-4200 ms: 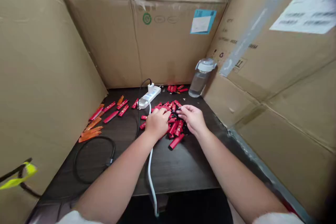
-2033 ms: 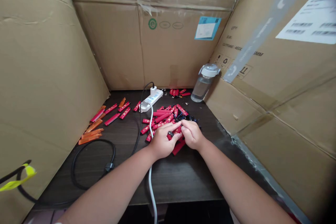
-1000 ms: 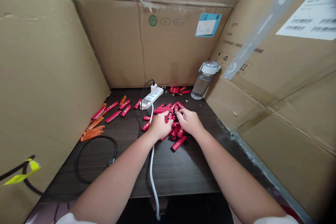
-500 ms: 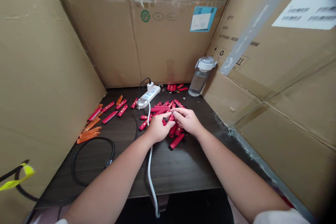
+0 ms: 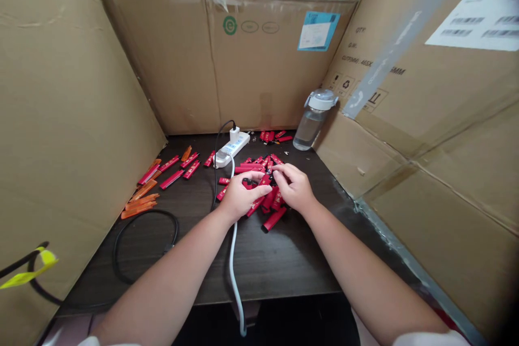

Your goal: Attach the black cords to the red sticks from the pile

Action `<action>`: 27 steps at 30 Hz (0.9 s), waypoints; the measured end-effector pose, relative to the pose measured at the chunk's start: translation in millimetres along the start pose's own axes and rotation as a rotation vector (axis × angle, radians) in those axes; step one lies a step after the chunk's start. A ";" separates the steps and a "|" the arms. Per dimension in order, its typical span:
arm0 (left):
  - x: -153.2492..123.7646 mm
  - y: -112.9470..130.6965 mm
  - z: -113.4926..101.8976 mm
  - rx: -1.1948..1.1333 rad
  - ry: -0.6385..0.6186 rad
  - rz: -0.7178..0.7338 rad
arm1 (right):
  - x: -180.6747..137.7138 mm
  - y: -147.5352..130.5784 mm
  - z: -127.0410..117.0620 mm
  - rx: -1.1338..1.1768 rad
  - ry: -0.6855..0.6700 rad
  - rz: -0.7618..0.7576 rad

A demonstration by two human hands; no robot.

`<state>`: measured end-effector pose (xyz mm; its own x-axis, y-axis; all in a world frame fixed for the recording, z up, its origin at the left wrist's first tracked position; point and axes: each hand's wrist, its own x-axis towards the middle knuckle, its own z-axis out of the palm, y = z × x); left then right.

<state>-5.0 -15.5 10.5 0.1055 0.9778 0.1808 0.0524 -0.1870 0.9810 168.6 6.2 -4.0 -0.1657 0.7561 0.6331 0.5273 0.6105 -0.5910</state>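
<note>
Left forearm (image 5: 170,267): bare, reaching in from between seven and eight o'clock.
Right forearm (image 5: 360,262): bare, reaching in from between four and five.
Left hand (image 5: 239,194): at nine o'clock of the right hand (image 5: 295,188), thumb extended toward two.
Right fingers: bent toward ten o'clock.
Hands: near each other, palms apart.

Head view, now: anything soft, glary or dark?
In the head view, clear tape on the back cardboard shows pale glare; the lower right edge falls dark; small print on the white label and gold marks on the red pieces aren't legible.
</note>
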 end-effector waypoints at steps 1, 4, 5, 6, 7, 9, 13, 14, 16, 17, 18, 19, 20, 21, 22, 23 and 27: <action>-0.6 0.0 0.8 0.015 0.025 0.016 | -1.7 -5.9 -1.2 0.085 0.026 0.013; -3.1 -0.9 3.8 0.029 0.099 0.067 | -8.0 -21.5 -2.5 0.343 -0.010 0.074; -4.1 -1.5 4.7 0.029 0.113 0.086 | -10.0 -25.0 -2.1 0.390 -0.020 0.081; -5.1 -2.1 5.6 0.031 0.119 0.108 | -11.6 -27.4 -1.6 0.411 -0.024 0.076; -6.0 -2.6 6.3 0.035 0.123 0.132 | -12.8 -28.9 -1.1 0.408 -0.022 0.059; -7.4 -3.6 7.3 0.047 0.131 0.178 | -13.8 -30.3 -0.8 0.358 -0.009 0.006; -8.8 -4.4 7.9 0.068 0.124 0.243 | -13.4 -32.5 -4.0 0.269 0.021 -0.094; -9.0 -4.2 7.9 0.075 0.119 0.252 | -13.4 -33.4 -5.0 0.269 0.024 -0.103; -9.5 -3.5 7.8 0.093 0.109 0.269 | -13.5 -35.5 -6.8 0.292 0.017 -0.097; -9.8 -3.0 7.7 0.105 0.096 0.283 | -13.5 -36.6 -7.5 0.311 0.006 -0.085; -10.0 -2.6 7.5 0.119 0.074 0.304 | -13.4 -37.7 -8.2 0.332 -0.007 -0.073; -10.2 -2.3 7.2 0.129 0.045 0.330 | -13.3 -38.9 -8.8 0.352 -0.025 -0.067; -10.4 -2.1 7.0 0.132 0.015 0.358 | -13.0 -40.1 -9.4 0.370 -0.049 -0.065; -10.5 -2.2 6.6 0.132 -0.014 0.381 | -12.5 -41.3 -10.1 0.383 -0.073 -0.071; -10.5 -2.4 6.3 0.131 -0.038 0.396 | -12.1 -42.4 -10.7 0.387 -0.094 -0.084; -10.4 -2.6 6.0 0.133 -0.053 0.407 | -11.6 -43.3 -11.4 0.380 -0.109 -0.105; -10.1 -3.1 4.9 0.191 -0.058 0.457 | -11.0 -44.2 -13.5 0.281 -0.095 -0.216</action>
<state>-1.3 -25.2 5.4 0.2153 0.7862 0.5792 0.1682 -0.6141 0.7711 158.4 -32.2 21.8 -0.3317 0.6128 0.7172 0.2239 0.7897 -0.5712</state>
